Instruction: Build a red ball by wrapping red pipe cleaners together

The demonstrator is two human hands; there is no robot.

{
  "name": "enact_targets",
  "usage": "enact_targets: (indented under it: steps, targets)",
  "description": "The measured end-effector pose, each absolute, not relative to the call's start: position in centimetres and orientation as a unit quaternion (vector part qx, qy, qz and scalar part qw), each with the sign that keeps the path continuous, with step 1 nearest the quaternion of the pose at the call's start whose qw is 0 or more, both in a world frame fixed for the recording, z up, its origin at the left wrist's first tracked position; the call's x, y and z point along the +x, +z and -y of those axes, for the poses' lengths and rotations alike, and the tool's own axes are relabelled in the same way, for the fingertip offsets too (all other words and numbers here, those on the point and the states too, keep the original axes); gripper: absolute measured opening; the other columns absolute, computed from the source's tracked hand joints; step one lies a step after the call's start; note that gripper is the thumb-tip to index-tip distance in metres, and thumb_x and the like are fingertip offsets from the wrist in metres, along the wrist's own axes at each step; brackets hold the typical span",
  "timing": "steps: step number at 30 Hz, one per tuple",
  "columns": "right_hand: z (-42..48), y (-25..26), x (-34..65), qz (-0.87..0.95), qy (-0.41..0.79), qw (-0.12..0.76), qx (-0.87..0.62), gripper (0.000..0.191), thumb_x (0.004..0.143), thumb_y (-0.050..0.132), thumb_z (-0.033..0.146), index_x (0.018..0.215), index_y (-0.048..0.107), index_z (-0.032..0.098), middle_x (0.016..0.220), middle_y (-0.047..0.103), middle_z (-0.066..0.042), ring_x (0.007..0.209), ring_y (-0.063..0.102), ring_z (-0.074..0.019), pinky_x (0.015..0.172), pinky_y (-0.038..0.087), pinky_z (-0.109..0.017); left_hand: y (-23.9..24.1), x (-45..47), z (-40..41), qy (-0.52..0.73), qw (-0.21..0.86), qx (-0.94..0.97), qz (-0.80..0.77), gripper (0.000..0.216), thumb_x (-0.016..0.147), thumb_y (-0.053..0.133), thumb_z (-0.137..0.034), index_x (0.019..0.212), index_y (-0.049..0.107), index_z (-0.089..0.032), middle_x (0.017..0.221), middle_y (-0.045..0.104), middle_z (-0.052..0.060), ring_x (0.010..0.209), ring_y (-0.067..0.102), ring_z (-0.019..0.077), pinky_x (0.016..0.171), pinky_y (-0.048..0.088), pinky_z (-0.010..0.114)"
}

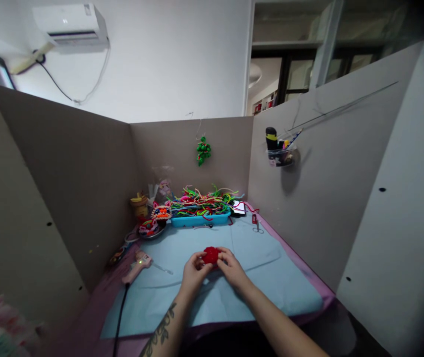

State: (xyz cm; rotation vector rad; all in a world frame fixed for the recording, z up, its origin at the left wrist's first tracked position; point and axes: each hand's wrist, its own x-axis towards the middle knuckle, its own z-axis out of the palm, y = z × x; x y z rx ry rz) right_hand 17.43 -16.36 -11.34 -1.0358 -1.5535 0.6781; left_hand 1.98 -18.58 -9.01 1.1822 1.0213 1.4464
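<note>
Left hand (194,270) and right hand (231,267) are gripping a red piece (211,255) over the blue-covered worktop (152,308); a blue tray (200,220) is holding multicoloured strands (204,204), a bowl (156,235) is holding colourful pieces (148,227); grey partitions (316,208) are standing around.

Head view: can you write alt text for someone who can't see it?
A left hand and right hand hold a red piece over a blue sheet. Behind them, a blue tray is heaped with colorful strands; a pink glue gun lies at left.
</note>
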Motion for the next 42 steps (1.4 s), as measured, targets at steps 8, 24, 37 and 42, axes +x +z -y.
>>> enact_targets:
  steps: [8,24,37,42]
  targets:
    - [17.1,-11.4,16.5,0.653,0.211,0.569,-0.452,0.020,0.085,0.048,0.025,0.074,0.064,0.021,0.104,0.062,-0.011,0.099,0.060,-0.0226,0.092,0.047,-0.039,-9.0,1.9,18.5,0.595,0.465,0.502,-0.422,0.040,0.057,0.081,-0.032,0.091,0.067,-0.015,0.069,0.070,0.003,0.060,0.060,0.0148,0.059,0.046,0.026]
    - [20.5,-9.8,14.8,0.653,0.123,0.581,-0.471,0.008,0.084,0.050,0.019,0.080,0.057,0.022,0.079,0.054,-0.002,0.076,0.053,-0.0197,0.071,0.046,-0.032,-8.4,0.9,18.4,0.631,0.529,0.412,-0.390,0.048,0.060,0.080,-0.042,0.097,0.065,-0.016,0.060,0.066,0.000,0.055,0.057,0.0125,0.060,0.044,0.025]
    - [21.1,-8.6,14.1,0.682,0.000,0.502,-0.532,0.016,0.080,0.057,0.018,0.089,0.070,0.023,0.114,0.054,-0.011,0.114,0.045,-0.0300,0.098,0.038,-0.048,-7.7,1.2,19.0,0.632,0.509,0.432,-0.394,0.047,0.059,0.080,-0.045,0.094,0.065,-0.018,0.069,0.071,0.004,0.064,0.065,0.0172,0.066,0.049,0.029]
    - [20.3,-10.5,13.3,0.652,0.095,0.493,-0.569,0.021,0.080,0.055,0.022,0.095,0.071,0.019,0.146,0.035,-0.012,0.139,0.020,-0.0367,0.107,0.030,-0.052,-7.7,1.4,19.0,0.644,0.479,0.449,-0.394,0.042,0.061,0.079,-0.042,0.093,0.066,-0.018,0.076,0.072,0.007,0.073,0.068,0.0210,0.071,0.050,0.033]
